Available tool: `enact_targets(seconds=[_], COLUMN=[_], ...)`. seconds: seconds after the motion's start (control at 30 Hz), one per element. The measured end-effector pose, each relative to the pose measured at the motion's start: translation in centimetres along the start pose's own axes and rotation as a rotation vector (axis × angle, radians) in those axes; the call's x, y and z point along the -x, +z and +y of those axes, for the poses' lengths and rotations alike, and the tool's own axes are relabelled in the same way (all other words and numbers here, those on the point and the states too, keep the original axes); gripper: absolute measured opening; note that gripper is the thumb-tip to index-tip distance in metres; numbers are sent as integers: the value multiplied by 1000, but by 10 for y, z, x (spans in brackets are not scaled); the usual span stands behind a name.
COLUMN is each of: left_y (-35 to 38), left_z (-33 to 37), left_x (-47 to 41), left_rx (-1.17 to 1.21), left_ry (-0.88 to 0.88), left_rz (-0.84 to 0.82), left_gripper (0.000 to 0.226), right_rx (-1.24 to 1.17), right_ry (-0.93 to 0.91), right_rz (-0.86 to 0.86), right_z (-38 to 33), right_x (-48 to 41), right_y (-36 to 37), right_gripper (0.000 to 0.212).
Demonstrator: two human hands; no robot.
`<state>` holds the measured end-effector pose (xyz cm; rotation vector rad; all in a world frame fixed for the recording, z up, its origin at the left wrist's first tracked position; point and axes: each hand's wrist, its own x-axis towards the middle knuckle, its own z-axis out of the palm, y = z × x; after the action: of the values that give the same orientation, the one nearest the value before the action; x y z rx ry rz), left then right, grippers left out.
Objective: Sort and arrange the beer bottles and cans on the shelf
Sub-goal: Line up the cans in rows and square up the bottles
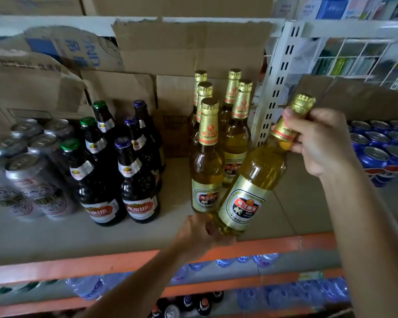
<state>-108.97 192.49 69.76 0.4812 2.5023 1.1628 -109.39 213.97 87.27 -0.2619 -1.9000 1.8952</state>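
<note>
Far left of white upright: silver cans, then dark bottles, two rows on shelf. Just left of upright: standing gold bottles. Left hand cupped base of tilted gold bottle, fingers curled round it; neck leaned toward upright. Right hand pinched foil neck. Right of upright: blue cans. Judged best: bring bottle vertical slowly, heel down first, label forward, beside front gold bottle without knocking it.

Dim, soft light; wide-angle edge bend; lower shelves, bkgd blurred, maybe motion.
</note>
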Motion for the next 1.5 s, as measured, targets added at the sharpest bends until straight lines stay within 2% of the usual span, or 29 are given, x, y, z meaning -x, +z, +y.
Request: enact_targets(seconds=[0.1,0.2,0.3,0.57,0.73,0.93,1.03,1.13,1.3,1.5], left_y=[6,10,10,-4,-17,-25,-25,-25,-24,-20], left_z=[6,11,11,-6,-19,-25,-24,-25,-29,-30], left_x=[-6,-9,-11,-13,-17,-24,-25,-29,-33,-32], left_rx=[-45,-51,-72,-120,-129,-136,-67,-37,-42,-36], left_ry=[-25,-16,-13,-38,-165,-243,-257,-194,-109,-78], left_rz=[12,13,46,156,256,260,296,279,274,340], left_gripper=[38,25,23,20,25,32,37,51,49,39], right_rx=[36,103,174,357,422,478,485,504,460,277], right_ry=[-12,-60,-121,-294,-350,-422,-419,-394,-398,-191], right_rz=[18,26,20,-11,-66,-108,-132,-185,-181,-290], right_z=[5,9,12,21,28,29,30,29,41,81], right_x=[-6,-12,-19,-25,-23,-20,-22,-23,-17,3], right_y=[-2,1,7,20,25,33,34,36,27,9], right_gripper=[8,12,16,7,17,37,35,37,26,35])
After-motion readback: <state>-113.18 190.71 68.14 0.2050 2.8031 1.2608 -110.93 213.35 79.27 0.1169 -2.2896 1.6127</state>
